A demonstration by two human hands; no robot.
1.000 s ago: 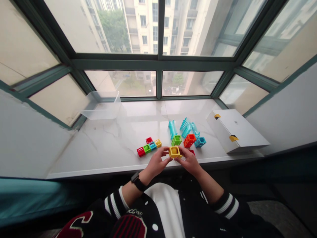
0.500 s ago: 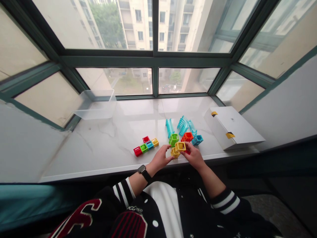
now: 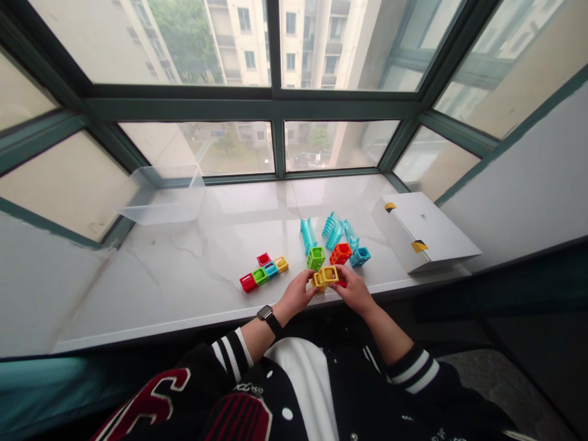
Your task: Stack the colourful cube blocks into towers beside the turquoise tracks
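Two yellow hollow cube blocks (image 3: 325, 277) are held together between my hands near the front edge of the marble sill (image 3: 193, 269). My left hand (image 3: 296, 295) pinches them from the left, with a watch on its wrist. From the right, my right hand (image 3: 354, 290) grips them, and a bit of a red block shows under its fingers. Just behind stand a green cube (image 3: 315, 258), an orange cube (image 3: 340, 253) and a blue cube (image 3: 359, 256). A joined row of red, green, blue and yellow cubes (image 3: 263, 273) lies to the left.
Turquoise ribbed track pieces (image 3: 331, 228) lie behind the cubes. A white flat box (image 3: 425, 236) sits at the right end of the sill. A clear plastic tub (image 3: 160, 196) stands at the back left by the window.
The single yellow cube held a second ago is now paired with a second yellow cube, and both hands have closed in on them. The view has shifted slightly.
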